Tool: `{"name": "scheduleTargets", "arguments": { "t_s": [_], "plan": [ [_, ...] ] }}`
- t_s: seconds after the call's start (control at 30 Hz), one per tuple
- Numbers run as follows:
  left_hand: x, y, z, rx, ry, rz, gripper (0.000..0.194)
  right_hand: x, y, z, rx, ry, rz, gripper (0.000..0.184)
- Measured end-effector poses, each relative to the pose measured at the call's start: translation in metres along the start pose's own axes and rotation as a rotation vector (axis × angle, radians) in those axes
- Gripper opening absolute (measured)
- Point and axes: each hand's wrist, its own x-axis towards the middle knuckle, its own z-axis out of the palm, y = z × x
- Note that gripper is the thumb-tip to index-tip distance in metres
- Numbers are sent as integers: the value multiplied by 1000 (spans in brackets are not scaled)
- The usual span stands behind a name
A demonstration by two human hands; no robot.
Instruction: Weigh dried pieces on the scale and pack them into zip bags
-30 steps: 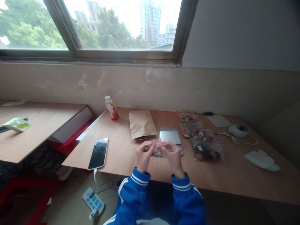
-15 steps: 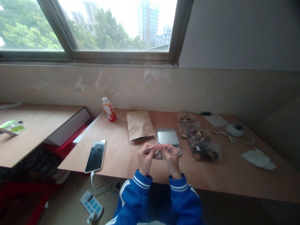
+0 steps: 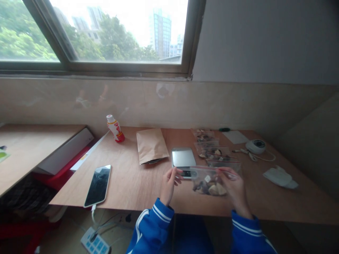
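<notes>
Daylight through the window (image 3: 119,31) blows the sky out white; the room is dim, the bench (image 3: 137,187) takes soft light, the zip bag (image 3: 209,183) shows a faint sheen, and the frame's edges bow.

A dim room lit by pale daylight from one wide window

A wide window (image 3: 106,67) with a dark metal frame shows green trees and tall blocks under a white sky. Below it runs a polished beige stone dado (image 3: 148,102) that carries faint reflections, and a matt grey plaster wall (image 3: 265,38) rises at the right. A long light plywood desk (image 3: 137,183) stands against the stone, beside a second plywood table (image 3: 34,141) at the left, with red furniture (image 3: 66,158) partly hidden beneath. Below the desk lies a tan floor (image 3: 63,229).
</notes>
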Motion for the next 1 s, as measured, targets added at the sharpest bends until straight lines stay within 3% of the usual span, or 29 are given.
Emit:
{"name": "scheduleTargets", "arguments": {
  "t_s": [0.13,0.23,0.33,0.43,0.57,0.7,0.87,0.93,1.0],
  "plan": [
    [1,-1,-14,21,83,-19,51,38,11,-66,-236,138,-29,65],
    [3,-6,-26,50,122,-36,51,49,31,-84,-673,278,-116,85],
    [3,-10,-39,98,130,-45,51,43,53,-77,-935,473,-397,93],
    [4,-15,-54,140,178,-49,51,35,74,-64,-955,501,-613,74],
    [6,-27,-73,176,204,-85,54,40,101,-56,-1023,278,-610,58],
    [5,-39,-89,257,233,-52,51,51,117,-56,-1057,259,-576,57],
    [21,-28,-112,648,363,290,34,49,114,-53,-984,334,-632,49],
    [36,-16,-121,838,393,412,42,47,112,-51,-962,345,-631,46],
    [54,-4,-129,1011,360,443,49,47,112,-51,-949,349,-627,46]
  ]
}}
